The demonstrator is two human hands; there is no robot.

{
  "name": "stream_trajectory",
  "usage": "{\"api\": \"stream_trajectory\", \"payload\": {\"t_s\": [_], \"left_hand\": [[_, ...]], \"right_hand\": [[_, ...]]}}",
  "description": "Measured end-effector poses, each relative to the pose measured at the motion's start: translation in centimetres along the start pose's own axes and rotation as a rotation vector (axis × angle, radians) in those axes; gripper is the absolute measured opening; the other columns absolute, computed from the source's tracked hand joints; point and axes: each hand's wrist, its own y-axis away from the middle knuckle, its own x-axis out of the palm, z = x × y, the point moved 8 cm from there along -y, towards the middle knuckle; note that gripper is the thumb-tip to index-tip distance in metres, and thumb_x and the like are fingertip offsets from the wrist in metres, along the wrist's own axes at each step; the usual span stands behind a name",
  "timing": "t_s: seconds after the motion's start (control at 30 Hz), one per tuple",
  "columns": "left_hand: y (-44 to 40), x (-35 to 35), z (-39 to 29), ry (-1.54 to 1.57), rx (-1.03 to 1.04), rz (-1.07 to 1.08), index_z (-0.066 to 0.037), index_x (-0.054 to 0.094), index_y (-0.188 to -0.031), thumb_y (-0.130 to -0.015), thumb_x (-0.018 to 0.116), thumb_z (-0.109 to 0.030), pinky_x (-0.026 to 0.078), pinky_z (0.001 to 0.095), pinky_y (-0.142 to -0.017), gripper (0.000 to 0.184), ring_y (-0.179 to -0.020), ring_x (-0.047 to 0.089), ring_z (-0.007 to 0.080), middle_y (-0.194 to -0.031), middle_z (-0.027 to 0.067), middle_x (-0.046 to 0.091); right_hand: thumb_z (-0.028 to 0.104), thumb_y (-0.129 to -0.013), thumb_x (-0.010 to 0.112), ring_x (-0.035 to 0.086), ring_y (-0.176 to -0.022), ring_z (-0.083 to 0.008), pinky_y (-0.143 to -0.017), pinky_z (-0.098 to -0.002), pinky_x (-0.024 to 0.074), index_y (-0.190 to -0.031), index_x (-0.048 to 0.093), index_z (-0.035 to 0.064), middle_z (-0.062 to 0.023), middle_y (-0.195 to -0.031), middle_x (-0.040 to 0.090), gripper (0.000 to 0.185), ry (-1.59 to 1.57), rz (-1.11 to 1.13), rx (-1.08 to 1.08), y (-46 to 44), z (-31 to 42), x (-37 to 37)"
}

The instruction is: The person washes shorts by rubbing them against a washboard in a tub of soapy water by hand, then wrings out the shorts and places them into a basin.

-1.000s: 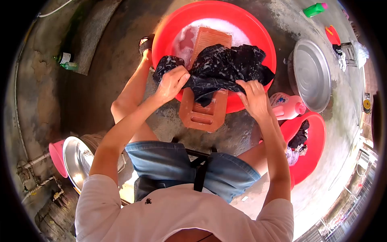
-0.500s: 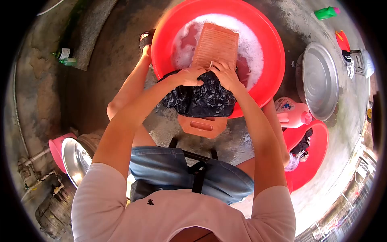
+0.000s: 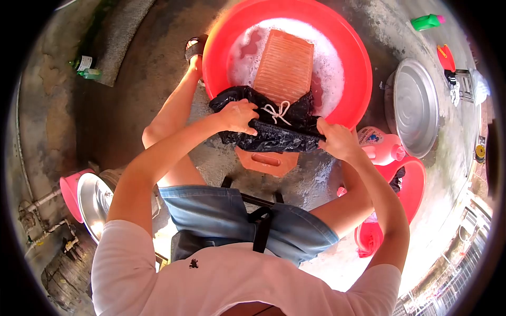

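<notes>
A wet black garment [image 3: 282, 138] with a white drawstring bow [image 3: 277, 111] lies across the lower part of an orange washboard [image 3: 284, 63]. The washboard leans in a large red basin [image 3: 354, 58] of sudsy water, its handle end sticking out over the near rim. My left hand [image 3: 238, 117] is on the garment's left part, fingers bent round its edge. At the garment's right end, my right hand [image 3: 336, 138] pinches the waistband, which is stretched between both hands.
Right of the basin are a pink detergent bottle [image 3: 380, 146], a metal basin [image 3: 416, 108] and a smaller red tub [image 3: 416, 181] with laundry. A green bottle [image 3: 427, 22] lies farther off. At the left are a metal bowl [image 3: 92, 203] and a pink basin [image 3: 68, 195].
The black garment has been turned and spread, and its white drawstring now shows. My hands, close together half a second ago, have moved apart, the right one toward the right.
</notes>
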Motion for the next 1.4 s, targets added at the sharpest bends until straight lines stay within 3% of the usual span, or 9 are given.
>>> {"api": "stream_trajectory", "payload": {"t_s": [0.17, 0.33, 0.47, 0.57, 0.73, 0.87, 1.0, 1.27, 1.4], "left_hand": [[0.2, -13.2, 0.9, 0.555, -0.211, -0.187, -0.005, 0.062, -0.113, -0.076, 0.067, -0.041, 0.044, 0.0379, -0.087, 0.052, -0.098, 0.061, 0.0285, -0.105, 0.0154, 0.065], [6.3, -29.7, -8.7, 1.249, 0.08, -0.846, 0.0, 0.061, -0.106, -0.079, 0.067, -0.024, 0.051, 0.0272, -0.077, 0.037, -0.077, 0.064, 0.0151, -0.096, 0.0087, 0.065], [7.7, -34.5, -16.4, 1.2, 0.501, -0.805, 0.0, 0.06, -0.1, -0.087, 0.06, -0.022, 0.049, 0.0251, -0.067, 0.026, -0.073, 0.06, 0.0112, -0.084, 0.0064, 0.064], [10.5, -32.9, -19.1, 0.432, 0.317, -1.015, 0.003, 0.057, -0.1, -0.079, 0.061, -0.014, 0.049, 0.0279, -0.072, 0.027, -0.077, 0.061, 0.0166, -0.094, 0.0096, 0.063], [6.8, -15.4, -14.7, 0.458, 0.291, -0.518, -0.002, 0.041, -0.077, -0.064, 0.066, -0.01, 0.046, 0.0374, -0.072, 0.03, -0.083, 0.053, 0.0368, -0.103, 0.0171, 0.054], [6.3, 4.5, -10.9, 0.346, 0.224, 0.101, -0.005, 0.054, -0.093, -0.077, 0.066, -0.02, 0.049, 0.0355, -0.079, 0.025, -0.092, 0.059, 0.0316, -0.107, 0.0119, 0.056], [0.5, 1.3, -3.7, 0.629, -0.104, -0.285, -0.005, 0.055, -0.104, -0.084, 0.06, -0.018, 0.046, 0.0378, -0.087, 0.025, -0.098, 0.058, 0.0299, -0.109, 0.0113, 0.056], [-18.8, -1.6, 14.8, 0.302, -0.727, -0.643, -0.002, 0.033, -0.136, -0.084, 0.058, -0.043, 0.031, 0.0442, -0.104, 0.071, -0.131, 0.028, 0.0374, -0.143, 0.0211, 0.029], [-21.3, -0.9, 13.9, 0.444, -0.767, -0.303, -0.006, 0.036, -0.135, -0.083, 0.059, -0.046, 0.026, 0.0448, -0.107, 0.07, -0.135, 0.021, 0.0359, -0.146, 0.0184, 0.024]], "right_hand": [[0.009, -0.075, 0.059, 0.062, -0.077, -0.0271, -0.07, -0.0359, 0.0467, -0.111, 0.047, 0.0062, -0.0153, -0.082, 0.062, 0.038, -0.432, -0.42, 0.087, 0.5, -1.9, -11.1], [0.008, -0.083, 0.056, 0.058, -0.1, -0.0158, -0.086, -0.03, 0.0463, -0.118, 0.054, 0.0087, -0.0063, -0.107, 0.061, 0.036, -1.272, -0.747, -0.108, 6.4, 6.8, -22.8], [0.008, -0.087, 0.054, 0.059, -0.103, -0.0197, -0.092, -0.0364, 0.0455, -0.124, 0.048, 0.0009, -0.0098, -0.114, 0.059, 0.038, -1.412, -0.938, -0.337, 8.9, 9.3, -24.3], [0.003, -0.083, 0.058, 0.053, -0.109, -0.0216, -0.094, -0.0355, 0.0434, -0.131, 0.032, 0.004, -0.0122, -0.121, 0.05, 0.055, -1.568, -0.901, -0.473, 10.1, 13.8, -19.5], [0.005, -0.081, 0.065, 0.046, -0.114, -0.0191, -0.092, -0.0325, 0.0409, -0.137, 0.004, 0.0108, -0.0118, -0.118, 0.046, 0.083, -1.377, -0.64, -0.138, 7.3, 10.1, -0.1], [0.007, -0.078, 0.065, 0.061, -0.091, -0.0239, -0.072, -0.0398, 0.0514, -0.119, 0.05, 0.0013, -0.0145, -0.108, 0.058, 0.044, -0.581, -0.093, 0.135, 4.8, 1.8, 16.4], [0.019, -0.079, 0.06, 0.064, -0.072, -0.0309, -0.069, -0.0416, 0.0502, -0.096, 0.065, 0.0135, -0.0123, -0.074, 0.064, 0.019, -0.317, -0.248, 0.4, 0.9, -5.1, 11.6], [0.035, -0.077, 0.068, 0.058, -0.099, -0.038, -0.087, -0.0432, 0.0446, -0.119, 0.053, 0.0, -0.0225, -0.105, 0.062, 0.057, -0.517, -1.027, 0.413, -19.6, -21.6, 6.8], [0.036, -0.074, 0.071, 0.055, -0.108, -0.0377, -0.09, -0.0442, 0.0424, -0.11, 0.059, -0.0034, -0.0249, -0.107, 0.061, 0.054, -0.614, -0.454, 0.583, -24.4, -23.6, 9.1]]}}
